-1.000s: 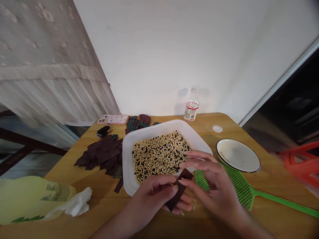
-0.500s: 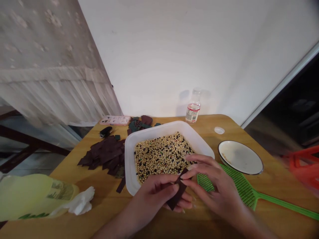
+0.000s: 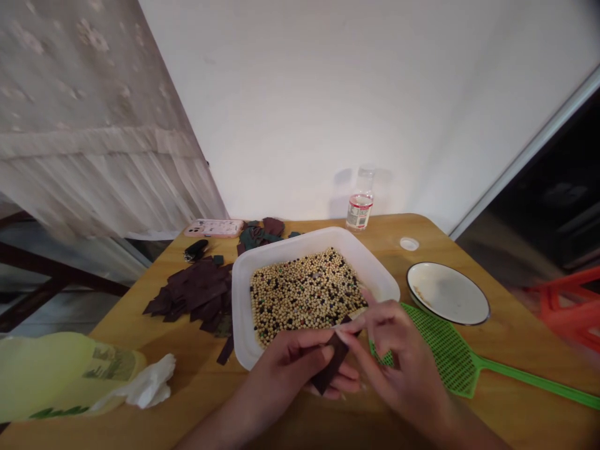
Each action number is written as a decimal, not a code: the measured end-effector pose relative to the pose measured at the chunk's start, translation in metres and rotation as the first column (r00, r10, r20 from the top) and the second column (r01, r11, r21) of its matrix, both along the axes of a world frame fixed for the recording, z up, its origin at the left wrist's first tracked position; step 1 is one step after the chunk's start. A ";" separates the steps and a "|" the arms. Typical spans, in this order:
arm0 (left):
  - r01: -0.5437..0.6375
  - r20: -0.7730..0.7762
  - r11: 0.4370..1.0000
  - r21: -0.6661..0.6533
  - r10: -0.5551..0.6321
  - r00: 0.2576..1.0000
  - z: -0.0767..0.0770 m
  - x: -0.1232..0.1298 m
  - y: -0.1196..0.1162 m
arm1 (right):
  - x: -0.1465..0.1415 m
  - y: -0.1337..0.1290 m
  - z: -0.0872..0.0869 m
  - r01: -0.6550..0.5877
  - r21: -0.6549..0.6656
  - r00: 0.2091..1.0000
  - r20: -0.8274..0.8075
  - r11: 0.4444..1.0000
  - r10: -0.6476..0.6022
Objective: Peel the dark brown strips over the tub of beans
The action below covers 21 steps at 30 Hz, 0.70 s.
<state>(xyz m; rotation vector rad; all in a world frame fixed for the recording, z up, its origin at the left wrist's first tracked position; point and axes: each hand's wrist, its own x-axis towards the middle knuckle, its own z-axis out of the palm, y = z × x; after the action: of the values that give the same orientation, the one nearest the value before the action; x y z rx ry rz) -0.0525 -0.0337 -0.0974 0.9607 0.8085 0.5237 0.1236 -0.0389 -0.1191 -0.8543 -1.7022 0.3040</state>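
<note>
A white wall (image 3: 319,112) rose behind a wooden table (image 3: 197,400), with a pale flowered curtain (image 3: 94,94) at the left. On the table, a white plastic tub (image 3: 244,312) held a broad layer of round beads, mostly cream and black. A green fly swatter (image 3: 445,353) lay right of the tub, and a yellowish container (image 3: 56,375) lay at the near left. The left hand (image 3: 293,359) was clamped on a dark strip, thumb on top and some fingers beneath; the right hand (image 3: 403,356) had its thumb and forefinger pinched at the strip's upper end, in front of the tub's near right side. A white dark-rimmed plate (image 3: 450,297) sat beyond the swatter, and a heap of dark pieces (image 3: 197,290) lay just left of the tub. A clear labelled bottle (image 3: 360,203) stood near the wall, a pink-edged phone (image 3: 214,227) lay at the far left, and crumpled white tissue (image 3: 152,381) lay against the container. The dark strip (image 3: 334,364) slanted between the hands, its near end lowest. Smaller were a black key fob (image 3: 197,249) near the phone, a white cap (image 3: 409,244) beyond the plate, and the single beads (image 3: 304,287).
</note>
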 end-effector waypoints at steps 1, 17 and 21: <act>-0.008 0.002 1.000 -0.009 0.008 1.000 0.000 0.000 0.000 | 0.000 0.000 0.000 0.025 -0.003 0.999 -0.024 1.000 -0.025; 0.033 0.016 0.999 0.022 -0.034 0.999 0.000 0.001 0.000 | -0.003 0.000 0.001 0.031 -0.013 0.995 -0.094 0.999 -0.032; 0.011 0.027 1.000 0.022 -0.011 1.000 0.000 0.001 0.000 | -0.003 0.000 -0.001 -0.010 -0.019 0.999 -0.041 1.000 0.009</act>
<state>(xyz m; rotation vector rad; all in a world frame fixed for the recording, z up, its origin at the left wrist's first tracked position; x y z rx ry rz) -0.0518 -0.0339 -0.0976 0.9759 0.7742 0.5358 0.1204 -0.0392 -0.1196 -0.8488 -1.6680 0.3420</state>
